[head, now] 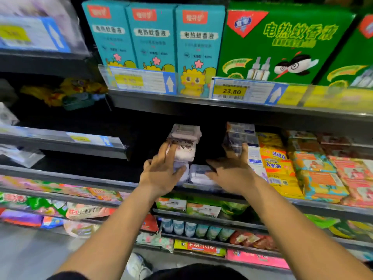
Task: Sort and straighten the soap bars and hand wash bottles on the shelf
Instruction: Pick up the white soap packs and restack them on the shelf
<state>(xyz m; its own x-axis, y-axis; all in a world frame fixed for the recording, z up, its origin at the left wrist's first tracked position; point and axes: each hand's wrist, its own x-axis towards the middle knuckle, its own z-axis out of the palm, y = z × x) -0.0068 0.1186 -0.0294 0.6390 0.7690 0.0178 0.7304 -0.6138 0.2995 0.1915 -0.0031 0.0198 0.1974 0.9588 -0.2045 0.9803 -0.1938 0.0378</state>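
On the middle shelf (113, 179) stands a stack of pale pink and lilac soap packs (184, 139). My left hand (162, 172) is wrapped around the lower packs of that stack. To the right, a stack of white and blue soap boxes (240, 134) leans by the yellow packs. My right hand (230, 172) reaches toward it, fingers spread, fingertips touching its lower boxes. A white soap pack (198, 174) lies flat between my hands at the shelf front. No hand wash bottles can be told apart here.
Yellow soap packs (276, 164) and orange packs (314, 174) fill the shelf to the right. Teal boxes (153, 37) and a green box (282, 43) stand on the shelf above. The shelf part left of the pink stack is dark. Lower shelves hold several packets.
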